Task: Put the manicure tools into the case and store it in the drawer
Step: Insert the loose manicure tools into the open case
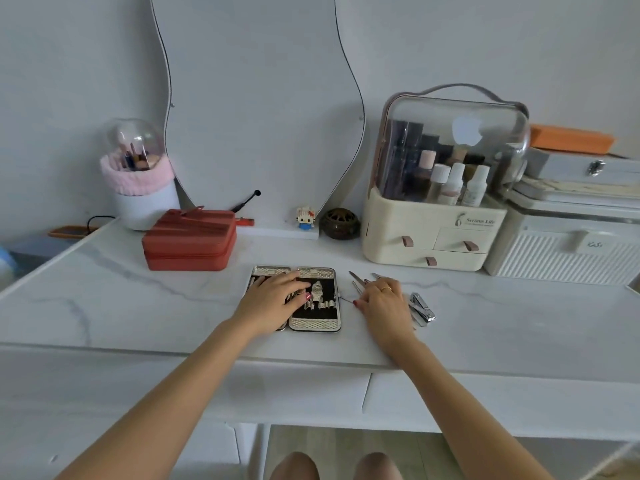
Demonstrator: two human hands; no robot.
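Head view: left hand (273, 299) lies flat on open case (313, 325); right hand (382, 303) seemingly pinches a thin tool (347, 301).

Cream organizer (433, 233), front above its drawers: "Serious Life" in dark script beside a small logo; a finer line under it is too small to read. Its clear lid (460, 133) carries a white apple-shaped sticker. White ribbed box (561, 258): small label with handwriting, unreadable.
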